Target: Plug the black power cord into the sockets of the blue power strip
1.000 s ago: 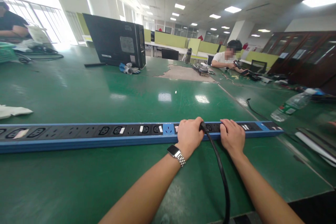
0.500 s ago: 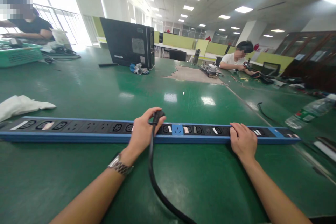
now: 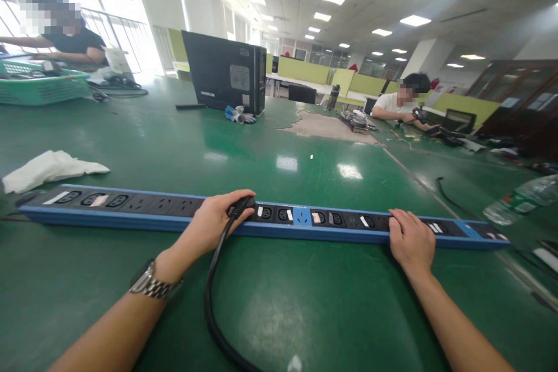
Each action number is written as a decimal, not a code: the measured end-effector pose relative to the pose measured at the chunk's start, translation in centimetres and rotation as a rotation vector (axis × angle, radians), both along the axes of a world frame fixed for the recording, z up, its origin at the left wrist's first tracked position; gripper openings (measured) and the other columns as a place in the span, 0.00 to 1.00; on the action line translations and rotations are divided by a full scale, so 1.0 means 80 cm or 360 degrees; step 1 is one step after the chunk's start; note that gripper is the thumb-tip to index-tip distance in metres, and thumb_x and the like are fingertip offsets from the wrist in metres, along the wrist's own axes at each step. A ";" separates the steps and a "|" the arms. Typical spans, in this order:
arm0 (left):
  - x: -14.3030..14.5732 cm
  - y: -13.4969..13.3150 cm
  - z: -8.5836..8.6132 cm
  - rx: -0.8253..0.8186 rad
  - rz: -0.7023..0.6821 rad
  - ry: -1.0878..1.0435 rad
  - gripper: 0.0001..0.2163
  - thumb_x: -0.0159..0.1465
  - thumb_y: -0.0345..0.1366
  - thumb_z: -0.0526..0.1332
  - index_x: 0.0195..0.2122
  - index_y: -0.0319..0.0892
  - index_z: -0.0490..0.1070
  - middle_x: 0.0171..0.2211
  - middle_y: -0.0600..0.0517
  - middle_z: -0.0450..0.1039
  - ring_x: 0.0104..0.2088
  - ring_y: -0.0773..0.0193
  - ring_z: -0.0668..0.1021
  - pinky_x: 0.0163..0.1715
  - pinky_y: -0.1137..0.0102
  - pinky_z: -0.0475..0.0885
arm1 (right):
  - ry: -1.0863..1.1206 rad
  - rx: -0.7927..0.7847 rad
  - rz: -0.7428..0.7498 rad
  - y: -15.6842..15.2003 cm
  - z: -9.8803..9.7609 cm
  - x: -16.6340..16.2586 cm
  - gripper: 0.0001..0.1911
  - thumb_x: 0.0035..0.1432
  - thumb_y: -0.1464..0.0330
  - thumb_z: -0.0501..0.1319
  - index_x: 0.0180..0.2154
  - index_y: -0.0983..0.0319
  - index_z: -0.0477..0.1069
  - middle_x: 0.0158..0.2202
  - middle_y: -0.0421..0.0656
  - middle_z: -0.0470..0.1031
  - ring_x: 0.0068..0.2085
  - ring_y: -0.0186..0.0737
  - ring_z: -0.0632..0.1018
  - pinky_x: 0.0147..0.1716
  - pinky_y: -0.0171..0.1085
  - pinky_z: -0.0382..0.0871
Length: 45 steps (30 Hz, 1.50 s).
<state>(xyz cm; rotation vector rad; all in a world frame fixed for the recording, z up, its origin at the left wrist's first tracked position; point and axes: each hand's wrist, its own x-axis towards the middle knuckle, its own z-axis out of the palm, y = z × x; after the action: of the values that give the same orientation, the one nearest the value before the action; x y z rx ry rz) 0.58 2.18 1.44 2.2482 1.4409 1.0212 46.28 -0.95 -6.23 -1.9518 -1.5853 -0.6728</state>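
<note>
A long blue and black power strip (image 3: pixel 270 229) with rows of sockets lies across the green table in front of me. My left hand (image 3: pixel 215 218) is closed around a black power plug (image 3: pixel 244 204) at the strip's sockets, left of the blue socket (image 3: pixel 301 217). Whether the plug's pins are in a socket is hidden. From the plug a thick black cable (image 3: pixel 211 296) loops down toward me. My right hand (image 3: pixel 412 238) grips the strip across its width, right of the middle, fingers over the top and thumb near the front side.
A crumpled white cloth (image 3: pixel 52 170) lies behind the strip's left end. Farther back are a green basket (image 3: pixel 47 88), a black computer case (image 3: pixel 226 72) and gloves (image 3: pixel 239 114). A plastic bottle (image 3: pixel 521 200) lies at right. Two people sit at the table's far sides.
My left hand has moved left along the strip with the plug, and the cable has swung left with it. My right hand stays on the strip. The view has shifted slightly.
</note>
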 end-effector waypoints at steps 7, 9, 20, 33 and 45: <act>-0.013 0.001 -0.005 -0.0003 -0.0014 0.0047 0.18 0.60 0.51 0.61 0.45 0.46 0.78 0.40 0.49 0.82 0.38 0.55 0.83 0.44 0.65 0.76 | 0.0003 -0.0013 -0.0008 0.000 0.001 0.000 0.24 0.66 0.60 0.47 0.49 0.62 0.77 0.51 0.46 0.78 0.56 0.49 0.73 0.55 0.47 0.60; -0.013 0.001 -0.009 0.0020 -0.0015 0.0032 0.17 0.59 0.51 0.62 0.43 0.46 0.78 0.40 0.49 0.83 0.39 0.55 0.83 0.45 0.64 0.76 | 0.0003 -0.0013 -0.0007 0.000 0.001 0.000 0.24 0.66 0.60 0.47 0.49 0.62 0.77 0.52 0.46 0.78 0.56 0.50 0.73 0.55 0.47 0.60; 0.111 -0.006 0.004 0.0099 -0.0113 -0.0095 0.13 0.63 0.44 0.63 0.45 0.45 0.77 0.40 0.49 0.82 0.39 0.57 0.83 0.42 0.67 0.76 | 0.0022 -0.0011 -0.0015 0.000 0.002 -0.002 0.23 0.66 0.60 0.48 0.48 0.61 0.77 0.52 0.46 0.78 0.56 0.49 0.72 0.55 0.47 0.59; 0.133 -0.001 -0.017 0.0099 -0.0121 0.0065 0.14 0.63 0.42 0.65 0.48 0.45 0.77 0.42 0.48 0.82 0.42 0.55 0.82 0.46 0.64 0.75 | 0.0076 -0.0013 -0.0011 -0.002 0.007 -0.008 0.22 0.66 0.61 0.48 0.48 0.62 0.77 0.51 0.47 0.78 0.56 0.49 0.72 0.56 0.47 0.59; 0.142 -0.001 -0.014 0.0274 -0.0112 -0.0014 0.12 0.62 0.40 0.66 0.46 0.44 0.78 0.40 0.48 0.83 0.39 0.56 0.82 0.42 0.64 0.76 | 0.0103 -0.0022 -0.0038 -0.002 0.010 -0.012 0.23 0.66 0.61 0.48 0.49 0.62 0.77 0.52 0.46 0.78 0.57 0.49 0.72 0.56 0.47 0.58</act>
<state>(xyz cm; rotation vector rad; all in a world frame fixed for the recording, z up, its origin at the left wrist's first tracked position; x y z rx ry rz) 11.96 2.11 0.32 2.3912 1.3055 1.1718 45.29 -1.14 -5.47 -1.9854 -1.5338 -0.6035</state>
